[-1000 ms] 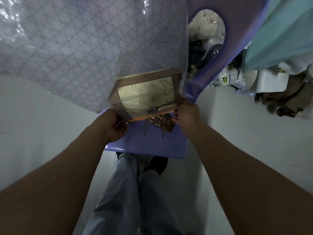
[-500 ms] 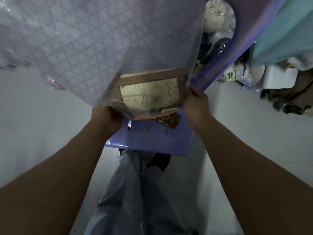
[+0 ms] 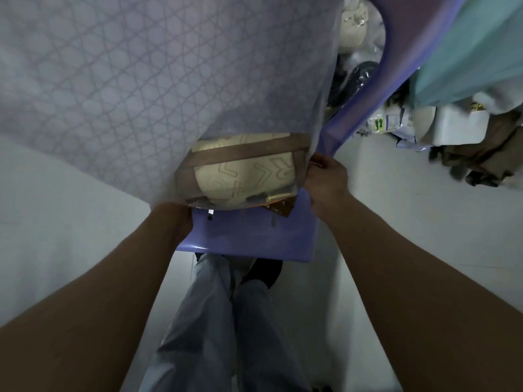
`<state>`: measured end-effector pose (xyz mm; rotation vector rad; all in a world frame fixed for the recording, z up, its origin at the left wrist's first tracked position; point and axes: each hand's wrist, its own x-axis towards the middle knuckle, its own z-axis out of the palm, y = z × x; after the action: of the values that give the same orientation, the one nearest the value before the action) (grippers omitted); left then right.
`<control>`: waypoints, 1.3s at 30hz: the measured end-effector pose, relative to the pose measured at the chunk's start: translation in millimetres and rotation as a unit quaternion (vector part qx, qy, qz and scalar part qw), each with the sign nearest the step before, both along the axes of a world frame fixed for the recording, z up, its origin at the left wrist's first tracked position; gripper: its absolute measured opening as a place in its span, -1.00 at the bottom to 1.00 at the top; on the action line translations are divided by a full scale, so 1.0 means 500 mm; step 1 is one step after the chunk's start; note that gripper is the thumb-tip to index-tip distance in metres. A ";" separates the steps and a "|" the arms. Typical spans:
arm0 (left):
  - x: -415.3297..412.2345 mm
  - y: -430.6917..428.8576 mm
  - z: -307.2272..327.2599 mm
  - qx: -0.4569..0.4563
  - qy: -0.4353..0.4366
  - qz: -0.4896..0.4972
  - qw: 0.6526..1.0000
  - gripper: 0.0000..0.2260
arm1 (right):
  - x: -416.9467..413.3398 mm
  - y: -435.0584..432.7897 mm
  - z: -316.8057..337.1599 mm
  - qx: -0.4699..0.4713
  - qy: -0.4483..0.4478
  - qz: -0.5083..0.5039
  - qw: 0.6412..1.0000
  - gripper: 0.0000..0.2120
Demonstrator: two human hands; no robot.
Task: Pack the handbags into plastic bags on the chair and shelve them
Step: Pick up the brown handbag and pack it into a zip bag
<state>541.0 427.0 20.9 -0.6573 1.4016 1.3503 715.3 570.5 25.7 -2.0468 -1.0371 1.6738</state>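
Head view: the handbag (image 3: 246, 171) is already inside the plastic bag (image 3: 141, 94) on the chair (image 3: 249, 239). The right hand (image 3: 325, 182) fingers pinch its 3 o'clock edge. The left hand (image 3: 177, 220) fingers are hidden, so I cannot tell. Shelving probably remains.

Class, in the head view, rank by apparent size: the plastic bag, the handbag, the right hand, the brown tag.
1. plastic bag
2. handbag
3. right hand
4. brown tag
The plastic bag's nearness to the camera exaggerates its size.
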 end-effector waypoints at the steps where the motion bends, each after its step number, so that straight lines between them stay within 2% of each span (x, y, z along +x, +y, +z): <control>1: -0.003 0.002 -0.003 0.032 0.038 0.031 0.998 -0.73 | 0.000 0.002 -0.001 -0.002 -0.004 -0.004 1.000 -0.85; 3: -0.012 0.009 -0.001 0.037 0.070 0.065 0.995 -0.77 | -0.004 0.006 -0.001 0.005 -0.015 -0.007 1.000 -0.90; 5: -0.015 0.013 0.003 0.043 0.102 0.053 0.992 -0.74 | -0.013 0.012 0.007 0.033 -0.027 -0.013 0.999 -0.93; 8: -0.003 0.020 -0.002 0.064 0.106 0.012 0.992 -0.75 | -0.034 0.023 0.042 0.073 0.001 -0.043 0.996 -0.75; 11: 0.014 0.029 -0.010 -0.018 0.103 -0.007 0.994 -0.86 | -0.050 0.001 0.060 0.069 0.011 0.030 0.997 -0.59; 15: 0.029 0.039 -0.007 -0.048 0.112 0.008 0.992 -0.69 | -0.041 -0.034 0.037 0.066 0.015 0.062 0.996 -0.54; 17: 0.015 0.041 0.005 -0.038 0.143 0.050 0.988 -0.61 | -0.042 -0.031 0.034 0.057 0.000 0.072 0.996 -0.49; 20: 0.000 0.055 0.035 0.083 0.130 0.136 0.979 -0.67 | -0.041 -0.034 0.028 0.070 -0.023 0.073 0.995 -0.56; 22: 0.005 0.060 0.040 0.120 0.123 0.161 0.972 -0.65 | -0.038 -0.038 0.028 0.078 -0.023 0.067 0.994 -0.60; 25: 0.029 0.058 0.030 0.099 0.128 0.127 0.979 -0.65 | -0.049 -0.027 0.049 0.096 -0.021 0.078 0.992 -0.66; 28: 0.055 0.044 0.018 0.047 0.113 0.093 0.988 -0.74 | -0.064 -0.013 0.074 0.136 0.014 0.093 0.986 -0.50; 31: 0.055 0.032 0.011 0.030 0.101 0.081 0.991 -0.79 | -0.042 -0.037 0.051 0.092 0.040 0.079 0.992 -0.56; 33: 0.043 0.033 0.018 0.036 0.115 0.090 0.989 -0.85 | -0.029 -0.065 0.035 0.073 0.036 0.075 0.994 -0.53; 36: 0.030 0.044 0.039 0.074 0.120 0.157 0.978 -0.65 | -0.023 -0.073 0.028 0.055 0.013 0.071 0.996 -0.35; 39: 0.040 0.045 0.050 0.100 0.116 0.207 0.966 -0.62 | -0.020 -0.051 0.040 0.097 -0.016 0.083 0.992 -0.67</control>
<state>560.8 449.4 45.9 -0.6983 1.3293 1.9241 705.5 545.3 45.8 -1.9151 -1.3567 1.5496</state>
